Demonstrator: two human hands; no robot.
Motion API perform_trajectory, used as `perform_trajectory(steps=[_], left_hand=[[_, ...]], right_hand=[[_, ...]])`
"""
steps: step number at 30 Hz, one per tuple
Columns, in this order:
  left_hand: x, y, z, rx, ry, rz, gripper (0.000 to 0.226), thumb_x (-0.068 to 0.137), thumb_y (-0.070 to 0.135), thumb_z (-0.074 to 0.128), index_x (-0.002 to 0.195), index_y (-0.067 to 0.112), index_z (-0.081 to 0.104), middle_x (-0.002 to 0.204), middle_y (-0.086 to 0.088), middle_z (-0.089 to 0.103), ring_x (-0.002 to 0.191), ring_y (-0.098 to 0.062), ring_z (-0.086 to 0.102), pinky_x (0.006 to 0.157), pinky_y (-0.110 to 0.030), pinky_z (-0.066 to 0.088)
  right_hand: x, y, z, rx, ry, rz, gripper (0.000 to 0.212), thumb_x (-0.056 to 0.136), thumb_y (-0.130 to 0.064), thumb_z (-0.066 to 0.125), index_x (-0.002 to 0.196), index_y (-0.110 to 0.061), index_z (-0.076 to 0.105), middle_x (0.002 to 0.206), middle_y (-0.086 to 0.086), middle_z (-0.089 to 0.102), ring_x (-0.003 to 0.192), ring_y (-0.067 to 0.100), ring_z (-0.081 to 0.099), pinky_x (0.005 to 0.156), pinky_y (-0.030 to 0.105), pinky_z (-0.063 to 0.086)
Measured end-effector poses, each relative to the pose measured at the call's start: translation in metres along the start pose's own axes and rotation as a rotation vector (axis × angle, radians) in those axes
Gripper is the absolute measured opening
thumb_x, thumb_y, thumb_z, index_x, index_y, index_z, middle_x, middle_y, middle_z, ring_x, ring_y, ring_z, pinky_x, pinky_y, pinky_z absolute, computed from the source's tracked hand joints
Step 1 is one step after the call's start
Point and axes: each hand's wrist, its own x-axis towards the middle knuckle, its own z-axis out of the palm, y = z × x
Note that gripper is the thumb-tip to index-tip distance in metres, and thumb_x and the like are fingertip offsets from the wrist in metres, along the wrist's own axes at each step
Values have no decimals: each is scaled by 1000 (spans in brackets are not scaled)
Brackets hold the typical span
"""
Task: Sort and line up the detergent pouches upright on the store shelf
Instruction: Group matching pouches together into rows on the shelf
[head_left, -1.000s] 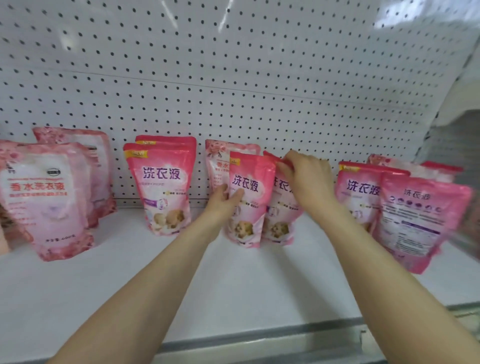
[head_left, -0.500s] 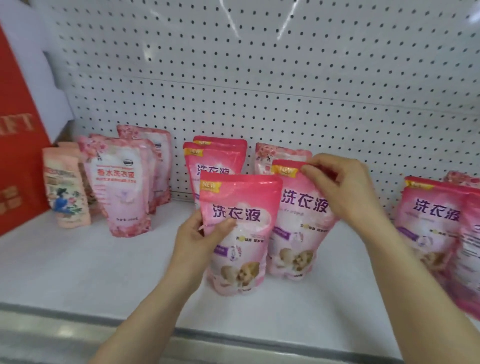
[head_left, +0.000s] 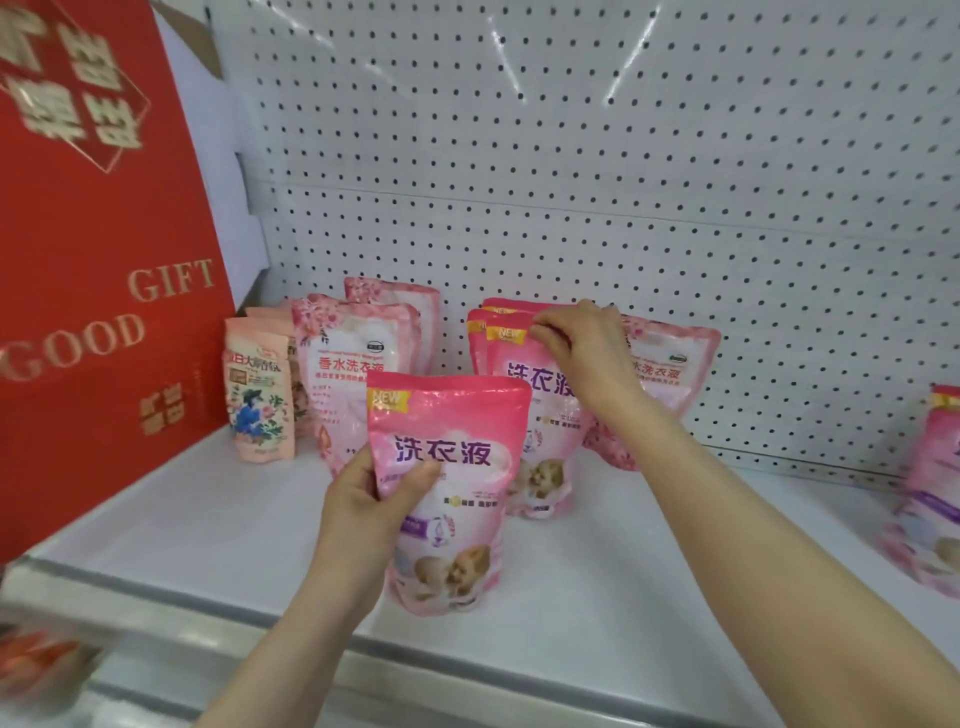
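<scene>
My left hand grips a pink puppy-print detergent pouch by its left side, upright near the shelf's front. My right hand pinches the top edge of a matching pouch that stands at the front of a short row of like pouches. Behind my right wrist leans a paler floral pouch. Several more floral pouches stand to the left, and a peach pouch with a blue figure is beside them. More pink pouches sit at the right edge.
The white shelf board has a pegboard back wall. A large red gift box rises at the shelf's left end. A grey rail runs along the shelf's front edge.
The view has swung left, revealing the red gift box. My left hand has drawn its pouch forward and left, away from the row. My right hand has carried its pouch left against the matching row.
</scene>
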Motion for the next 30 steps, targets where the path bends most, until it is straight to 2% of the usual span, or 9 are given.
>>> perform_trajectory(steps=[7, 10, 13, 15, 18, 21, 25, 28, 30], left_hand=[[8, -8, 9, 6, -93, 6, 36, 69, 21, 71, 104, 12, 67, 96, -6, 76, 87, -24, 74, 71, -37, 59], [9, -10, 15, 5, -116, 11, 37, 68, 21, 71, 103, 11, 66, 95, -6, 76, 86, -23, 74, 68, -34, 59], [12, -15, 26, 0, -120, 8, 33, 73, 17, 73, 104, 10, 65, 96, -7, 76, 87, -25, 73, 71, -39, 59], [13, -19, 37, -11, -121, 7, 23, 79, 10, 72, 102, 13, 65, 95, -6, 76, 86, -25, 73, 72, -39, 59], [15, -20, 51, 4, -145, 52, 21, 83, 8, 70, 100, 20, 64, 93, 1, 76, 84, -16, 73, 66, -27, 57], [22, -17, 52, 136, -205, 93, 37, 79, 11, 76, 111, 20, 59, 99, 4, 73, 87, -9, 71, 65, -19, 55], [24, -21, 41, 346, -392, 48, 74, 64, 2, 86, 116, 38, 47, 101, 21, 69, 91, 5, 66, 71, -17, 55], [27, -28, 41, 420, -399, 69, 77, 62, -2, 84, 116, 39, 46, 104, 18, 68, 91, 4, 66, 72, -19, 56], [30, -28, 44, 455, -386, 99, 72, 64, -3, 82, 111, 39, 47, 101, 16, 67, 85, 7, 65, 66, -12, 52]], right_hand=[[-5, -6, 1, 2, -53, -17, 18, 96, -31, 60, 94, -19, 73, 73, -12, 65, 67, 10, 55, 87, 42, 47], [-8, -19, -26, 35, -9, -5, 25, 98, -34, 55, 110, -19, 71, 89, -11, 70, 77, 8, 54, 86, 35, 46], [-23, -49, -61, 201, 48, 34, 30, 100, -37, 50, 93, -19, 73, 86, -9, 72, 80, 10, 57, 79, 22, 42], [-38, -66, -73, 281, -71, 60, 36, 97, -47, 50, 85, -22, 73, 77, -5, 71, 72, 11, 60, 69, 23, 45], [-55, -65, -63, 157, -178, 33, 22, 92, -44, 60, 88, -27, 73, 71, -11, 68, 64, 5, 59, 60, 22, 41], [-54, -51, -54, 147, -95, 102, 13, 94, -30, 64, 91, -23, 74, 74, -12, 69, 66, 5, 61, 64, 26, 48], [-46, -39, -49, 133, -53, 140, 14, 94, -28, 63, 92, -20, 75, 78, -7, 71, 69, 14, 63, 70, 37, 52], [-43, -37, -43, 89, -18, 131, 15, 94, -28, 63, 91, -19, 74, 75, -7, 70, 65, 13, 60, 67, 36, 51], [-44, -35, -38, 61, 10, 113, 15, 95, -27, 61, 89, -17, 72, 73, -8, 67, 64, 12, 58, 64, 33, 49]])
